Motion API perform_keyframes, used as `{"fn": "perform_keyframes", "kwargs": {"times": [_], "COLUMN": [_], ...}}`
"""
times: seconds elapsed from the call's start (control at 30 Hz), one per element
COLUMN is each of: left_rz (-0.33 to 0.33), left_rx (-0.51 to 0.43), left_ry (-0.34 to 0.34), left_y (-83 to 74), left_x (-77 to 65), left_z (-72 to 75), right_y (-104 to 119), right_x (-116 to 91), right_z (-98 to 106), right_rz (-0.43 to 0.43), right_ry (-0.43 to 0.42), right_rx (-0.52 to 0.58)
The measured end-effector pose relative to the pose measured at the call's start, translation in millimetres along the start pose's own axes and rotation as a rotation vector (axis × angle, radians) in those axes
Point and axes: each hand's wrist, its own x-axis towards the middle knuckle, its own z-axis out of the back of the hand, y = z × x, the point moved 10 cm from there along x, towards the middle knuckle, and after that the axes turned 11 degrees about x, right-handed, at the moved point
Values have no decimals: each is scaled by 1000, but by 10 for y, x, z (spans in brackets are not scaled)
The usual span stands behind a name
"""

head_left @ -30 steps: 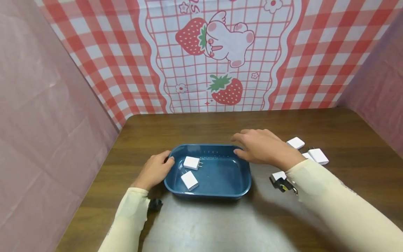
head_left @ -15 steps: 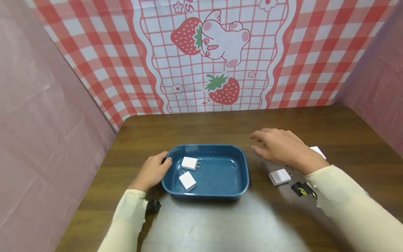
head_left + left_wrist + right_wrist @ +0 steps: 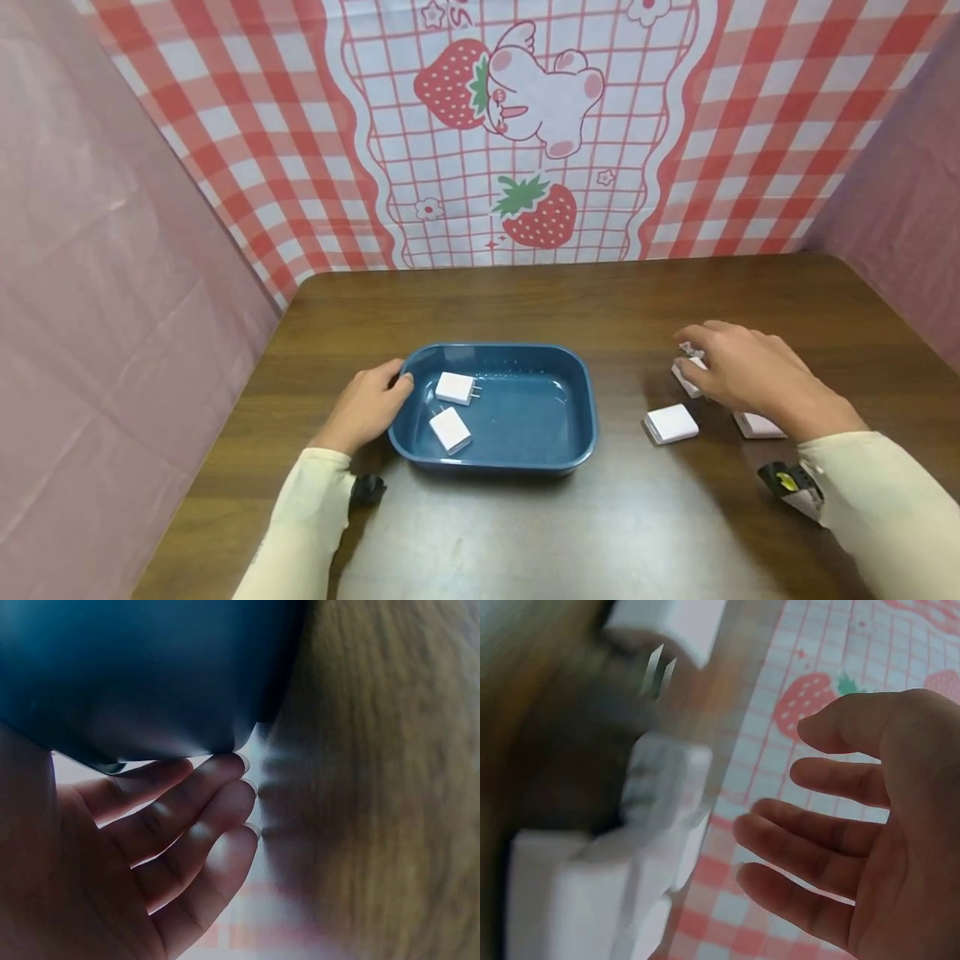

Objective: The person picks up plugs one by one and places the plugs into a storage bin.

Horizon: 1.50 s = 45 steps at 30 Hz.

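Observation:
A blue plastic basin [image 3: 510,462] sits mid-table with two white plug-in chargers [image 3: 454,388] inside, metal prongs showing. My left hand [image 3: 365,408] grips the basin's left rim, thumb over the edge; in the left wrist view its fingers [image 3: 217,795] lie against the outer wall. To the right, my right hand [image 3: 750,367] hovers above more white chargers, its fingers loosely bent and apart with nothing held. One charger [image 3: 689,377] lies under its fingertips, and another charger [image 3: 672,424] rests nearer the basin. A further charger [image 3: 759,426] is partly hidden beneath the wrist.
The brown wooden table [image 3: 480,308] backs onto a checked strawberry cloth [image 3: 540,217]. Pink cloth hangs at both sides, including the left curtain [image 3: 135,333]. A black strap device [image 3: 792,487] is on the right wrist.
My right hand has moved rightward from over the basin's right rim to above the loose chargers. The left hand and the basin have stayed in place.

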Motion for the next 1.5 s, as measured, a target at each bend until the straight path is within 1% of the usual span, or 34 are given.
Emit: {"fn": "perform_keyframes", "kwargs": {"times": [0.1, 0.17, 0.33, 0.5, 0.6, 0.93, 1.13, 1.27, 1.33, 1.5], "left_rz": [-17, -15, -1, 5, 8, 8, 6, 10, 14, 24], "left_rx": [12, 8, 11, 11, 2, 3, -2, -10, -13, -18], "left_ry": [-6, -1, 5, 5, 8, 12, 14, 22, 26, 38], "left_y": [-37, -45, -30, -8, 5, 9, 1, -4, 0, 14], "left_x": [22, 31, 8, -12, -10, 4, 2, 0, 1, -5], "left_z": [6, 2, 3, -2, -8, -24, -35, -35, -35, -51], "right_y": [-206, -322, -504, -594, -613, -708, -891, -977, -998, -1111], "right_x": [-100, -155, -251, -304, -325, -404, -447, -471, -474, -496], "right_z": [-8, -27, -108, -108, -92, -132, -161, -131, -101, -54], "right_rz": [-41, -60, -99, -101, -96, -114, -182, -192, -178, -214], "right_ry": [5, 9, 36, 45, 48, 78, 127, 136, 130, 139], "right_rx": [-4, -4, 27, 31, 24, 2, -2, 6, 5, -17]}}
